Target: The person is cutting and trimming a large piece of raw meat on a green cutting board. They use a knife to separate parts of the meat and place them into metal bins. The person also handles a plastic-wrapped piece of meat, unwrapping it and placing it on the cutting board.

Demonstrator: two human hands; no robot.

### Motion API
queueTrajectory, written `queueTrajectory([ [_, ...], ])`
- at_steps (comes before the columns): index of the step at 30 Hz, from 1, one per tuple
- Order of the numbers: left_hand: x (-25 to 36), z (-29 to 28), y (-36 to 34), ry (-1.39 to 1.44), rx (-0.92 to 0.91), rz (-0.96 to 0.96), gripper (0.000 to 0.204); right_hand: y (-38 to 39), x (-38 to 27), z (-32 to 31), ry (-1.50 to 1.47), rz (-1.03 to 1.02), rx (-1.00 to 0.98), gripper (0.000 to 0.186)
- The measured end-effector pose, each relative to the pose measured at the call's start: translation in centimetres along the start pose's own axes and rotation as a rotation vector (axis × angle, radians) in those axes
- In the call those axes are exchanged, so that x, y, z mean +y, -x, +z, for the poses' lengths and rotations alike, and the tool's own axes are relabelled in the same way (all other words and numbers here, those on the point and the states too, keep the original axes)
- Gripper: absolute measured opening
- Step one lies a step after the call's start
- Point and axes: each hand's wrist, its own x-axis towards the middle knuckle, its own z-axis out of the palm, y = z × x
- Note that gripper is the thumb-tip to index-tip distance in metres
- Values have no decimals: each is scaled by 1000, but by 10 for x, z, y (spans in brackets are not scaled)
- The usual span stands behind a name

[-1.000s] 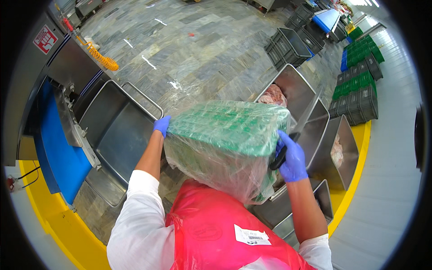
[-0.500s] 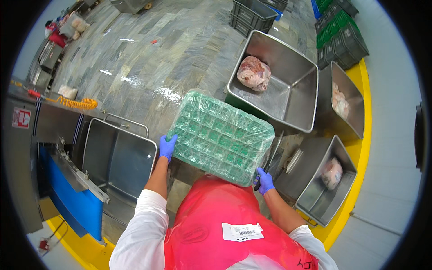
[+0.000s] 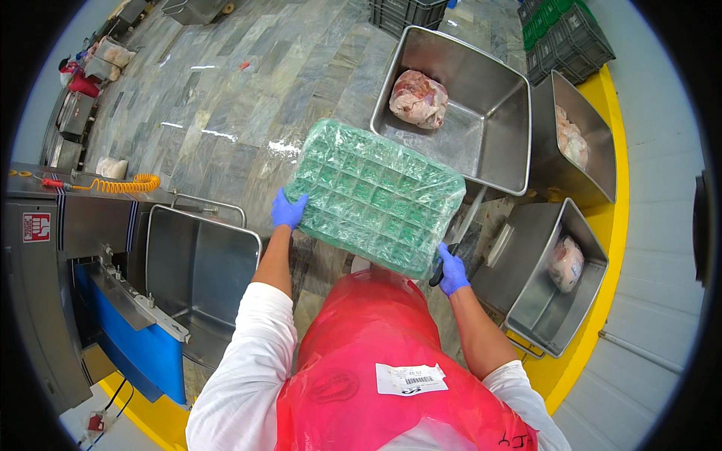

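In front of my red apron [image 3: 361, 331] I hold a green plastic crate [image 3: 376, 197], its gridded face covered with clear plastic film and tilted slightly down to the right. My left hand [image 3: 288, 210], in a blue glove, is closed on the crate's left edge. At the lower right corner my right hand [image 3: 453, 272], also gloved in blue, is closed around the black handle of a knife [image 3: 437, 273] and rests against the crate. The knife's blade points away from me along the crate's right side. My fingers under the crate are hidden.
Beyond the crate stands a steel bin [image 3: 481, 143] with a bagged piece of meat [image 3: 419, 99]. More steel bins holding meat line the yellow curb [image 3: 618, 150] at right. Another bin [image 3: 203, 263] and a machine with a blue panel [image 3: 135, 327] are at left. Grey crates [image 3: 571, 49] are stacked far right.
My view has tilted, so the bins and floor sit higher at right. The crate has moved a little away from my apron, baring a shoe below it. Both hands keep their grip.
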Motion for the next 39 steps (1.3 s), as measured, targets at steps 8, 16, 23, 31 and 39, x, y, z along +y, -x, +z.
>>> queueTrajectory([
  [8,-49,-18,-3,145,-148,-28,112,-9,13,16,128,-61,59,24],
  [16,-16,-7,26,147,-266,160,116,-26,35,-38,115,-130,97,28],
  [23,-66,-14,11,450,-604,166,101,1,29,55,1059,-695,821,33],
  [31,-81,-67,21,237,-801,267,101,26,-6,141,816,-452,670,23],
  [39,-150,-77,-34,24,-579,157,104,-2,22,74,819,-450,663,35],
])
